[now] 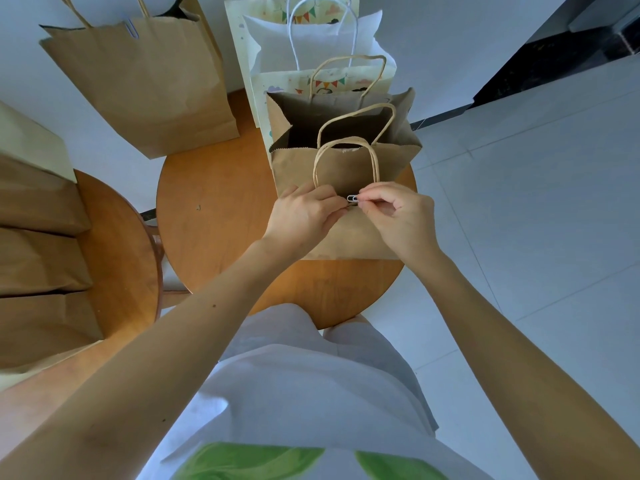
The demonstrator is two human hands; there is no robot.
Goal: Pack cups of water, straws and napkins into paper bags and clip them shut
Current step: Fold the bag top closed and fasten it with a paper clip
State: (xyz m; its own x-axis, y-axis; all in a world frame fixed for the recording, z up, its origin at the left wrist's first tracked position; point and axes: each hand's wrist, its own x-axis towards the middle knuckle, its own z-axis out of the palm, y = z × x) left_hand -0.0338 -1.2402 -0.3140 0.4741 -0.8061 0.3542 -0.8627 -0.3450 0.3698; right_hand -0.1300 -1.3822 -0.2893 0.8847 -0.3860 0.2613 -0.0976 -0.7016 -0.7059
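- Now the left hand (304, 213) pinches the top edges of the near brown bag (346, 239) together, probably so the mouth lies flat for clipping.
- The right hand (398, 216) pinches a paper clip (352, 198) at that edge, apparently ready to slide it on.
- The bag stands on the round table (214, 202), close to the person and within easy reach, just in front of an open bag (398, 133).

Tabletop (214, 223) free left of brown bag (346, 171); open bag (301, 109) close behind.
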